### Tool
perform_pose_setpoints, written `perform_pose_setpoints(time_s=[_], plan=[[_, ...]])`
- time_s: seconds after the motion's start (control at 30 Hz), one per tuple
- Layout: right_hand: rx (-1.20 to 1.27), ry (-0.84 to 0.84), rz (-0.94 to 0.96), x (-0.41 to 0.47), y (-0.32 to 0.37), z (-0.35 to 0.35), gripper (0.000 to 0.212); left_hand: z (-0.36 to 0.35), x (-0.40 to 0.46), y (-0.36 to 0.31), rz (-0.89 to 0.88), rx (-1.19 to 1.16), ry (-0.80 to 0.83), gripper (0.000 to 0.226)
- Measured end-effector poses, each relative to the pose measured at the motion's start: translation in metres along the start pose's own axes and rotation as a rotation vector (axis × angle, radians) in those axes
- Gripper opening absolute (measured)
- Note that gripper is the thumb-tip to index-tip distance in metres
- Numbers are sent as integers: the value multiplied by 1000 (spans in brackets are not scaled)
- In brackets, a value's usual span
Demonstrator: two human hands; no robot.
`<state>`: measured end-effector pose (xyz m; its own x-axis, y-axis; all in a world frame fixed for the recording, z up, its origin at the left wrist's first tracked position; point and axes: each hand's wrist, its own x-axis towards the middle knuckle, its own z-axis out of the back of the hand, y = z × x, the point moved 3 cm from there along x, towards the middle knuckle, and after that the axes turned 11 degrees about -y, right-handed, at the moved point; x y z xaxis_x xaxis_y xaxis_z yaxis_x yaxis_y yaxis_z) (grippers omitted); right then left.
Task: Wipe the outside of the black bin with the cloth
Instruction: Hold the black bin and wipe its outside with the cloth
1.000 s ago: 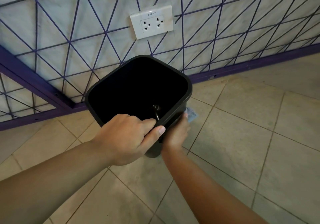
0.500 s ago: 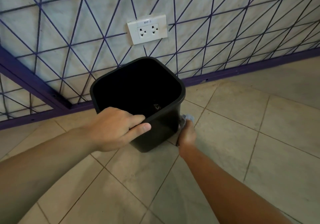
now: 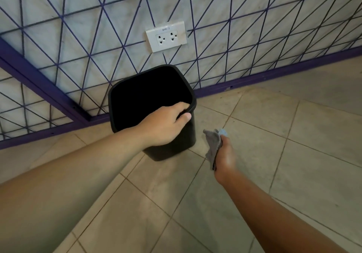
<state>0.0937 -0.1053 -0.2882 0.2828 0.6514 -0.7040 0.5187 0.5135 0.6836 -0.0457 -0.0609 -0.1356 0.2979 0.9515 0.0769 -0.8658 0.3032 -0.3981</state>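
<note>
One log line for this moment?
left hand: gripping square black plastic bin rim | right hand: holding crumpled grey cloth, off bin

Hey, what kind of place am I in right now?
Probably an indoor room or hallway, at floor level: beige floor tiles, a wall socket on a marble-look wall with purple lines, and a black bin against it.

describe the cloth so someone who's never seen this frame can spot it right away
Start at the black bin standing on the tiled floor by the purple-lined wall, with the left hand on its rim. Just right of the bin, apart from it, the right hand holds the cloth: a crumpled grey rag, the only soft thing here.
</note>
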Motion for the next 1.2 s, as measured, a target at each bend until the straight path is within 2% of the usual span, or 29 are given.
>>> perform_pose_setpoints(time_s=[0.13,0.2,0.33,0.43,0.53,0.63,0.77,0.93,1.0,1.1,1.2], plan=[[-66,17,33,-3,7,5,59,8,-21,9,47,-45,81,25],[-73,16,71,-2,9,7,56,19,-32,18,46,41,142,13],[-88,-25,108,-9,3,5,55,21,-42,22,116,108,197,43],[-96,-2,73,-14,-8,0,58,7,-44,15,100,211,183,63],[-120,-11,10,-14,-19,-7,61,2,-44,12,122,197,141,77],[-113,-17,-87,-22,-36,-23,65,1,-42,10,106,135,107,69],[-60,91,-173,-41,-61,-65,65,-2,-40,16,85,82,75,56],[80,-52,-223,-33,-66,-90,60,-3,-38,25,53,49,55,57],[125,-48,-241,-41,-68,-93,58,-4,-37,25,43,46,42,57],[93,-16,-183,-39,-74,-90,57,-5,-37,25,23,40,39,57],[45,-63,-186,-25,-72,-85,59,-3,-39,25,0,43,37,56]])
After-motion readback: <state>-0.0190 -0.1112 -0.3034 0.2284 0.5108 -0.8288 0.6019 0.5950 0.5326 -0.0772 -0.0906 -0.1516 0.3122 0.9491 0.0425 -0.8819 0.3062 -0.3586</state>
